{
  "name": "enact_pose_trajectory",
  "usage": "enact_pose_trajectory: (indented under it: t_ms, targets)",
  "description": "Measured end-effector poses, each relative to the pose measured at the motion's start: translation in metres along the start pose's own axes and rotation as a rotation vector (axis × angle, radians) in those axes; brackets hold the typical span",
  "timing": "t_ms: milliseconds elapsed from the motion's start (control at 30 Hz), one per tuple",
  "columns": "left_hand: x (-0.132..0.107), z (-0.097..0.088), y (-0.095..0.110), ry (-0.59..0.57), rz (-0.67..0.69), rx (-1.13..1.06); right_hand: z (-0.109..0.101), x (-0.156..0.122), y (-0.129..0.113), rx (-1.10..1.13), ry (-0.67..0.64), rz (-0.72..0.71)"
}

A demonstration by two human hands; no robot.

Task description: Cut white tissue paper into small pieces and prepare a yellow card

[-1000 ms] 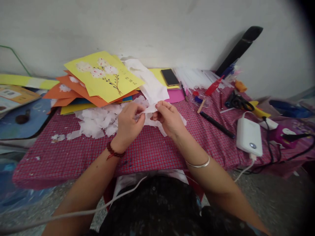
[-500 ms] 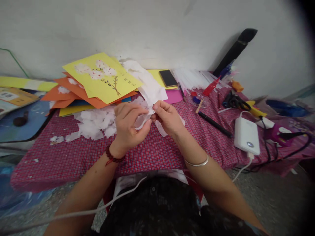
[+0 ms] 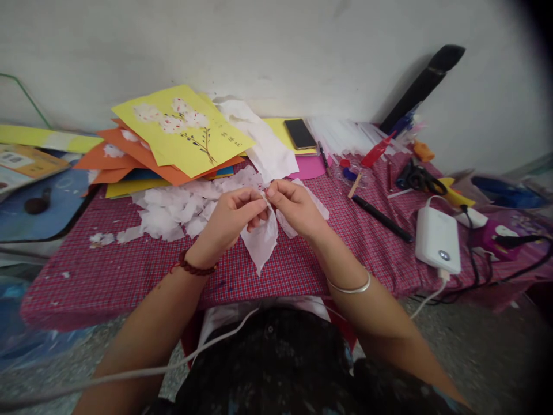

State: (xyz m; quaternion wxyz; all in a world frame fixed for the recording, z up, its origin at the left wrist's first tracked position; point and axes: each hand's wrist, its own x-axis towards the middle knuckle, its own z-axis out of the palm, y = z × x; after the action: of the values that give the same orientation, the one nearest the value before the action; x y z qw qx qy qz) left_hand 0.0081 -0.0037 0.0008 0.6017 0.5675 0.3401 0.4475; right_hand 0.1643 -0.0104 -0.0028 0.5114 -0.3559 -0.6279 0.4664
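Both hands meet over the middle of the table, pinching one thin white tissue paper (image 3: 261,245) that hangs down in a point below the fingers. My left hand (image 3: 237,212) is closed with thumb and forefinger on its upper edge. Opposite it, my right hand (image 3: 291,204) grips the same paper with bent fingers almost touching the left ones. To the left lies a heap of torn white paper pieces (image 3: 168,210). Another white paper piece (image 3: 313,199) lies partly under my right hand. Behind them stretches a long white paper strip (image 3: 270,150).
A yellow card (image 3: 159,144) with a blossom picture tops several orange sheets (image 3: 99,164). A phone (image 3: 299,134), a red glue bottle (image 3: 377,151), a black pen (image 3: 382,218), scissors (image 3: 419,177) and a white power bank (image 3: 438,241) lie to the right on the checked tablecloth (image 3: 142,282).
My left hand has turned and closed in on the paper from a more open curl. The tissue paper now hangs below the fingers. The whole view has shifted slightly.
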Motion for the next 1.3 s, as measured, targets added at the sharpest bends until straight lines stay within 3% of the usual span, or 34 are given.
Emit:
enact_pose_trajectory:
  t_ms: [200,500,800,967,1300]
  targets:
    - [0.001,0.000,-0.003,0.048,-0.041,0.022,0.001,0.001,0.001,-0.058,-0.001,-0.005]
    - [-0.002,0.003,0.008,0.006,-0.099,0.012,-0.001,0.001,0.003,-0.018,-0.018,0.024]
    - [-0.003,0.001,0.010,0.040,-0.075,0.001,-0.004,0.001,0.000,-0.018,-0.050,0.045]
    - [-0.003,0.000,0.012,-0.006,-0.075,-0.040,-0.006,0.000,-0.001,0.054,-0.073,0.045]
    - [-0.004,-0.002,0.011,-0.035,-0.065,0.104,-0.006,0.000,-0.002,0.056,-0.129,0.061]
